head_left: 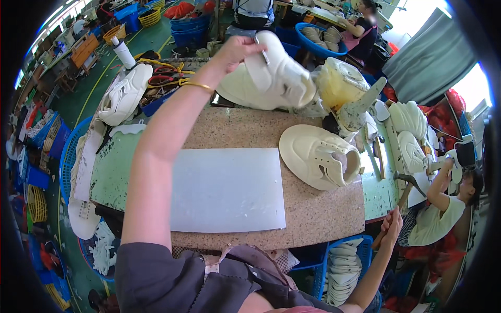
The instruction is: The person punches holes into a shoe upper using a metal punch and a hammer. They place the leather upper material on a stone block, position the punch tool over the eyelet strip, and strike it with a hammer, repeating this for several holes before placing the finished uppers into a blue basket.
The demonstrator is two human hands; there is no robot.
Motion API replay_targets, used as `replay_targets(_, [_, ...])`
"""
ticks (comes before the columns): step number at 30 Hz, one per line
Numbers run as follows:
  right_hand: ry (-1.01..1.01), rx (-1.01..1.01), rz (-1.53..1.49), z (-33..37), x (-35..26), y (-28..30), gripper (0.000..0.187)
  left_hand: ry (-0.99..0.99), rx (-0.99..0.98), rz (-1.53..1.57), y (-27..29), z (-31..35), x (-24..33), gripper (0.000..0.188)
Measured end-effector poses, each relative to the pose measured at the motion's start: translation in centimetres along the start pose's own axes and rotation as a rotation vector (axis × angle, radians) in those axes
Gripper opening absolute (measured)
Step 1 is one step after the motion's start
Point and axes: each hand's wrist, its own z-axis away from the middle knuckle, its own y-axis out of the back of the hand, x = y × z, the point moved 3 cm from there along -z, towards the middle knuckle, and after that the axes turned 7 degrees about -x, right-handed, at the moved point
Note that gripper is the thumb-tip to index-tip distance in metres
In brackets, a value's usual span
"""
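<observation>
Left hand first: its fingers are closed, pinching the edge of a cream shoe upper up over the far side of the bench! Down at the right, the right hand has its fingers wrapped around the wooden handle of a hammer, head up, just off the bench's edge.

Working outward, another pale upper lies behind the lifted one; whether they touch, I can't tell. A second cream shoe rests on the speckled tabletop, just beside the white board. Beyond it stands a yellowish tub, and below the edge, a blue basket full of stacked pieces.

What could go wrong? That one-handed pinch looks slight, so a slip could drop the upper among the clutter or knock it against the tub. A careless lift of the hammer might clip the tools near it.

Labels? No writing I can read on uppers, board or hammer.
</observation>
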Motion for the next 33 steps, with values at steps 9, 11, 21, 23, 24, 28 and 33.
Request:
replay_targets(9, [0.200, -0.137, -0.040, 9.5, -1.9, -4.6, 0.021, 0.462, 0.039, 0.237, -1.8, 22.0, 0.9, 0.025])
replay_targets(11, [0.291, -0.251, 0.010, 11.2, -3.1, -7.6, 0.020, 0.586, 0.203, 0.272, -2.6, 27.1, -1.0, 0.020])
replay_targets(21, [0.333, -0.586, 0.397, 17.1, -7.0, -20.0, 0.008, -0.051, 0.139, -0.521, -2.2, 24.4, 6.1, 0.018])
replay_targets(23, [0.429, -0.592, 0.570, 17.3, -6.3, -20.7, 0.011, 0.068, -0.152, -1.026, -3.7, 22.2, 7.0, 0.018])
replay_targets(24, [0.447, -0.604, 0.641, 17.4, -6.0, -20.6, 0.013, 0.120, -0.162, -0.902, -3.9, 21.4, 6.8, 0.018])
replay_targets(28, [0.396, -0.693, 0.782, 18.2, -4.8, -19.6, 0.017, 0.106, -0.257, -0.033, -6.4, 17.5, 5.2, 0.017])
replay_targets(33, [0.267, -0.826, 0.920, 18.2, -3.0, -16.9, 0.019, 0.131, -0.654, 0.208, -14.4, 14.1, -4.4, 0.013])
